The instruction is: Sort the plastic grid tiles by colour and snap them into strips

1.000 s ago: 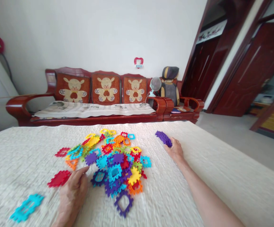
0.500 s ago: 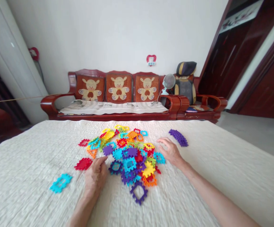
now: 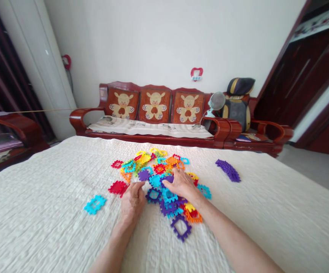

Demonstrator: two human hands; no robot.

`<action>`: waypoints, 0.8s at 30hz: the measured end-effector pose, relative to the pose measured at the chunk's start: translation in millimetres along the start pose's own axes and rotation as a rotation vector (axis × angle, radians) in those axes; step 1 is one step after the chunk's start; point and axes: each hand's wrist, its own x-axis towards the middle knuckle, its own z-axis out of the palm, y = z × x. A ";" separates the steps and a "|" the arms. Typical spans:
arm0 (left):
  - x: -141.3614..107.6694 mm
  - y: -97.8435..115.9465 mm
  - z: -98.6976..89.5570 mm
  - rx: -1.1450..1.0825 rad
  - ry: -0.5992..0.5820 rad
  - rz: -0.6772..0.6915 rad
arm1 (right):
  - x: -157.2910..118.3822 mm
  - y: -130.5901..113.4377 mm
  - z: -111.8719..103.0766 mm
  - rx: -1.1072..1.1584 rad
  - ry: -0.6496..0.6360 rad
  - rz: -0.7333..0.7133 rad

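A heap of plastic interlocking tiles in several colours lies on the cloth-covered table (image 3: 53, 189). My right hand (image 3: 181, 185) is over the middle of the heap, thumb and fingers apart around a solid purple tile (image 3: 168, 179); whether it touches that tile I cannot tell. At the heap's left edge my left hand (image 3: 132, 200) rests with its fingers curled, and no tile shows in it. A red tile (image 3: 117, 187) lies right beside it. Close by are a solid purple tile (image 3: 144, 175) and a dark blue frame tile (image 3: 153, 195).
A row of purple tiles (image 3: 228, 170) lies apart on the right of the table. One light-blue tile (image 3: 95, 204) lies alone on the left, and a purple frame tile (image 3: 180, 227) at the heap's near end. Behind the table stands a wooden sofa (image 3: 150, 137) with a small fan (image 3: 217, 101).
My right hand has moved left from beside the heap to over its middle. My left hand stays by the red tile. The whole view has shifted a little as the head turned left.
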 end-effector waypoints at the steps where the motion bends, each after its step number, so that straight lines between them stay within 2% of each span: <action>1: -0.1 -0.7 0.5 -0.002 0.006 0.007 | 0.1 -1.2 0.4 -0.002 -0.011 0.000; 4: 0.2 -1.5 0.9 0.003 0.012 0.021 | -0.8 0.3 -0.7 0.050 0.007 -0.014; 8: 0.3 -1.4 0.4 0.008 0.016 0.028 | -0.7 24.5 -8.5 0.247 0.168 -0.053; 11: -0.2 -4.1 2.0 0.015 0.030 0.028 | 0.0 76.0 -16.8 0.327 0.320 -0.013; 16: 0.3 -12.0 5.2 0.041 0.019 0.052 | -16.0 204.1 -24.9 0.220 0.654 0.172; 18: 1.0 -13.8 4.5 0.047 -0.009 0.040 | -26.3 244.1 -22.9 0.179 0.726 0.302; 21: 1.7 -13.8 1.9 0.063 -0.034 0.021 | -34.6 275.1 -17.2 0.178 0.667 0.436; 24: 1.4 -12.7 0.3 0.083 -0.026 0.021 | -31.0 281.1 -12.9 0.175 0.612 0.439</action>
